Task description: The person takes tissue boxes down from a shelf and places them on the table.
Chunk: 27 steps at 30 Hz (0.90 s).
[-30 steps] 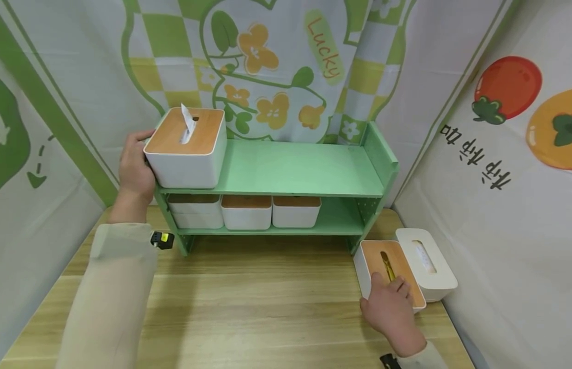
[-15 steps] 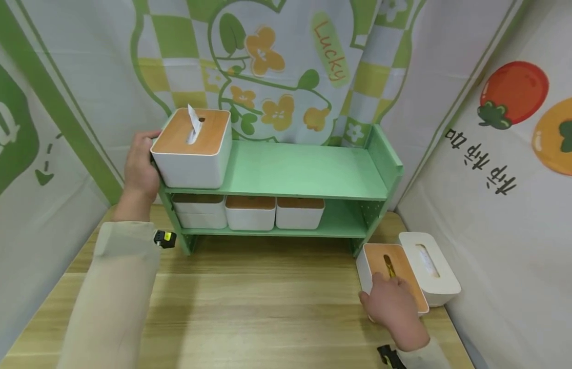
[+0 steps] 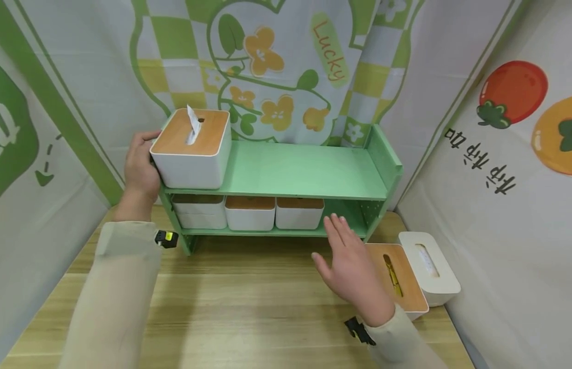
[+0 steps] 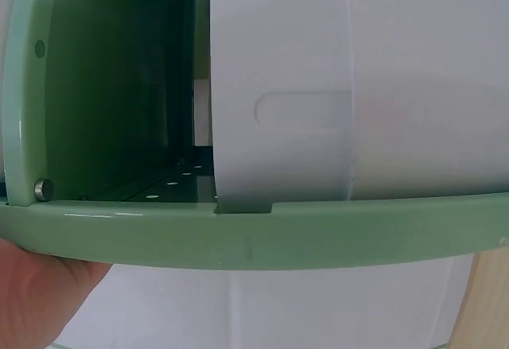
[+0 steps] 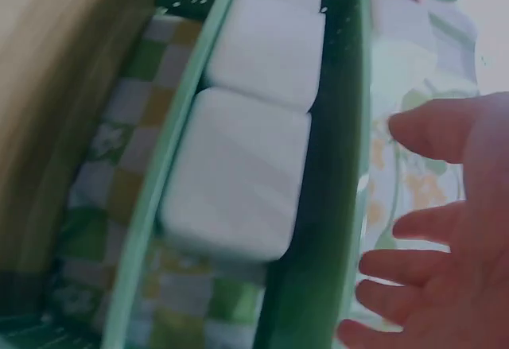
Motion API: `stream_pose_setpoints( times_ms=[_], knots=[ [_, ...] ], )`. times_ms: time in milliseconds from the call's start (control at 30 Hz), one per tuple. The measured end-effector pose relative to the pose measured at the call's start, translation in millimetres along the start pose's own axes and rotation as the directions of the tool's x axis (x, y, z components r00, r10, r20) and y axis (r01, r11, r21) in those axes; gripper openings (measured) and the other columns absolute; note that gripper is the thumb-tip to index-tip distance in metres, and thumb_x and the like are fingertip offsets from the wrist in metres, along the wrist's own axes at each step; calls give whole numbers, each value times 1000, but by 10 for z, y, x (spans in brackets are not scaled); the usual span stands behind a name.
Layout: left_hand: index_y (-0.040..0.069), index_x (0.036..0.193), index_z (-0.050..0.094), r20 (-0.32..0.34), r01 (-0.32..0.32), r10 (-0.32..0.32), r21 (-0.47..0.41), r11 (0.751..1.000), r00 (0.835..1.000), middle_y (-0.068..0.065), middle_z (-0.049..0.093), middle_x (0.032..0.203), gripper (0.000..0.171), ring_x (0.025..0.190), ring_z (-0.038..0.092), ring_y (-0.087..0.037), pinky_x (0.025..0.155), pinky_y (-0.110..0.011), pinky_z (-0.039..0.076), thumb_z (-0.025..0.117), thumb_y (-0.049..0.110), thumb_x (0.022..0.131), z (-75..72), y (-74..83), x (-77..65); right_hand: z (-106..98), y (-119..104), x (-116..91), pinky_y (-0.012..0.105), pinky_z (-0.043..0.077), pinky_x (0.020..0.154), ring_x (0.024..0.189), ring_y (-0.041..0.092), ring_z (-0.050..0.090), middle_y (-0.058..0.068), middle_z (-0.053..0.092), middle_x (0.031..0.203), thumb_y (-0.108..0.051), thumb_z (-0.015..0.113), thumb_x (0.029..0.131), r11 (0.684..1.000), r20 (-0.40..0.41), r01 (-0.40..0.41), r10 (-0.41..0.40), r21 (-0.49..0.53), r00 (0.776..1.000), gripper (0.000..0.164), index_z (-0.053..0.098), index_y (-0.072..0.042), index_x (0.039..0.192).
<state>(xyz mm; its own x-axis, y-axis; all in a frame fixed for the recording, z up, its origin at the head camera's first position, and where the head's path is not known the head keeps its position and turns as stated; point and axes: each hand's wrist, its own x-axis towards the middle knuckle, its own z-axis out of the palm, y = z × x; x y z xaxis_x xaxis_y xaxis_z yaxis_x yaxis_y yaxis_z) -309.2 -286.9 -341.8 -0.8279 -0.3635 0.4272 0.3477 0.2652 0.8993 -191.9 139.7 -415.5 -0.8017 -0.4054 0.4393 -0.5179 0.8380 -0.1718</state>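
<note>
My left hand (image 3: 143, 166) grips the upper left end of the green shelf (image 3: 304, 169), right beside a white tissue box (image 3: 189, 166) with a wooden lid and a tissue sticking up. In the left wrist view, part of that hand (image 4: 40, 293) shows at the outer side of the shelf's side panel (image 4: 254, 234); the fingertips are hidden. My right hand (image 3: 352, 269) is held flat with fingers spread, thumb apart, holding nothing. It overlaps a wood-lidded tissue box (image 3: 396, 277) on the table, whose slot shows something yellow. The right wrist view has this hand (image 5: 437, 238) facing the shelf.
Several white boxes stand on the lower tier, among them a wood-lidded box (image 3: 250, 212) and another box (image 3: 300, 212). An all-white tissue box (image 3: 429, 266) stands at the table's right edge, by the fabric wall (image 3: 512, 230). The wooden table (image 3: 249, 297) lies in front.
My right hand has come off the wood-lidded box at the right and moved left and up towards the shelf, its fingers now straight. The left hand keeps its place on the shelf.
</note>
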Motion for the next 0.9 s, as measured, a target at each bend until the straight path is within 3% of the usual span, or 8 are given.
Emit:
stream_pose_setpoints(
  times_ms=[200,367,633,900],
  knots=[
    [16,132,57,8,11,-10,-17,1000,1000,-6,49,141,44,128,41,-15,103,-27,30,24,26,105,12,6,-10,-38,-209,341,47,18,115,144,36,25,24,30,156,-32,65,96,987,-159,150,-141,49,977,76,32,6,152],
    [16,132,57,4,9,-9,-33,999,1000,-7,49,141,43,128,41,-16,103,-26,30,24,25,105,6,-1,-10,-79,-418,626,45,17,116,145,34,24,24,32,155,-32,65,95,966,-226,253,-236,48,945,76,32,8,151],
    [16,133,57,-1,24,-24,-20,999,1000,-6,49,142,44,129,41,-14,104,-26,29,25,27,105,1,-22,16,-161,-730,1010,42,17,116,146,31,24,22,30,157,-36,64,95,945,-231,328,-316,13,920,78,31,7,152],
    [15,133,56,3,25,-25,-7,1000,1000,-8,49,142,45,129,41,-15,104,-27,29,24,27,106,-4,-25,7,-168,-900,1263,37,10,117,148,27,16,20,23,160,-39,57,98,950,-165,313,-308,4,937,77,27,6,153]
  ],
)
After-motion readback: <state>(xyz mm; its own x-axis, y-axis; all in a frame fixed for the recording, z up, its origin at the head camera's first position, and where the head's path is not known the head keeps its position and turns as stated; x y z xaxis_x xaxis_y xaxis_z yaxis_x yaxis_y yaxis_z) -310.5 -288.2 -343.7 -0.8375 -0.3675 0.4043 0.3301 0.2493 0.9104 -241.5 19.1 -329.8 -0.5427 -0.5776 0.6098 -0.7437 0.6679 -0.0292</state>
